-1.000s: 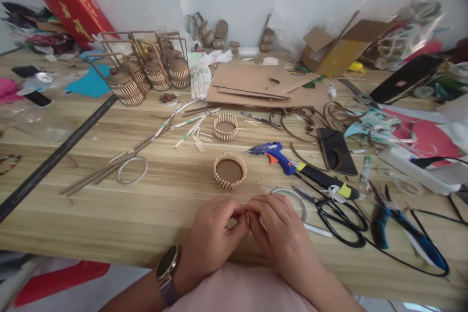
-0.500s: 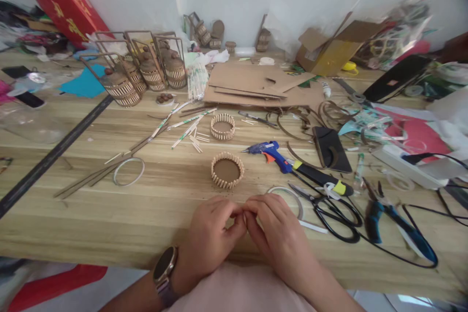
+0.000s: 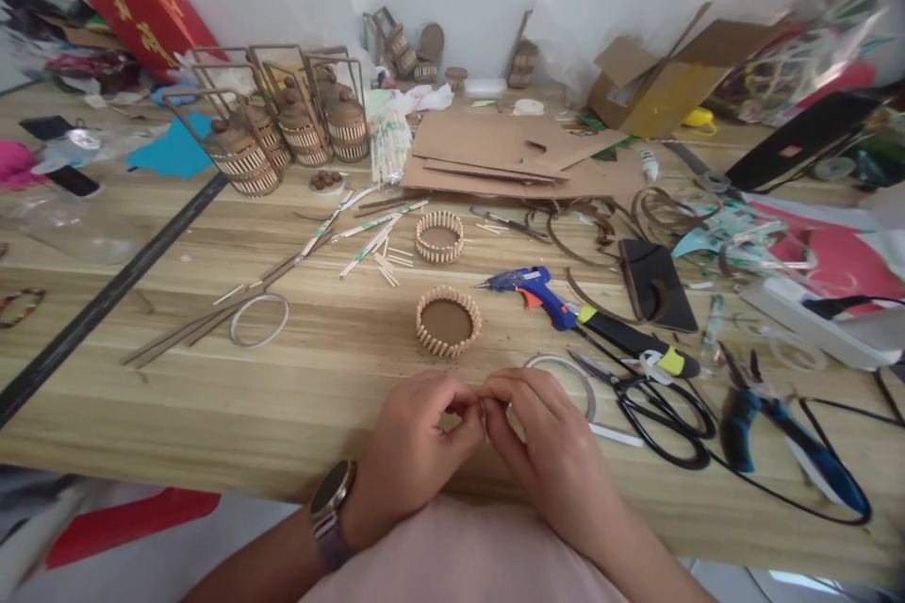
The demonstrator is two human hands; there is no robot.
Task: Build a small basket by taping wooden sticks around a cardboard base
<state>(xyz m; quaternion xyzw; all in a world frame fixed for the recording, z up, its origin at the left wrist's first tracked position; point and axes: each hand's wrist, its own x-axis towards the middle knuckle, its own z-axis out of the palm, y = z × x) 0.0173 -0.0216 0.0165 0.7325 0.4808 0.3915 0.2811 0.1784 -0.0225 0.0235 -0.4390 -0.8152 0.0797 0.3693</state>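
Observation:
My left hand (image 3: pixel 424 438), with a watch on its wrist, and my right hand (image 3: pixel 541 438) meet at the front of the table. Thumb and forefinger of each are pinched together, tip against tip. Whatever lies between them is too small or hidden to make out. Just beyond my fingers stands a round cardboard base ringed with short wooden sticks (image 3: pixel 448 322). A second ring of sticks (image 3: pixel 439 237) sits behind it. To the right lie a blue glue gun (image 3: pixel 527 287), a roll of white tape (image 3: pixel 566 382) and black-handled scissors (image 3: pixel 665 415).
Pliers (image 3: pixel 784 433) and a dark phone (image 3: pixel 656 285) lie at the right. Cardboard sheets (image 3: pixel 487 146) are stacked at the back. Small lidded stick baskets (image 3: pixel 244 160) stand back left. Loose sticks (image 3: pixel 387 262) and a white hoop (image 3: pixel 259 319) lie left of the rings.
My view has shifted slightly, so the table's things sit a little further right in the picture. Both hands stay pinched together in nearly the same pose.

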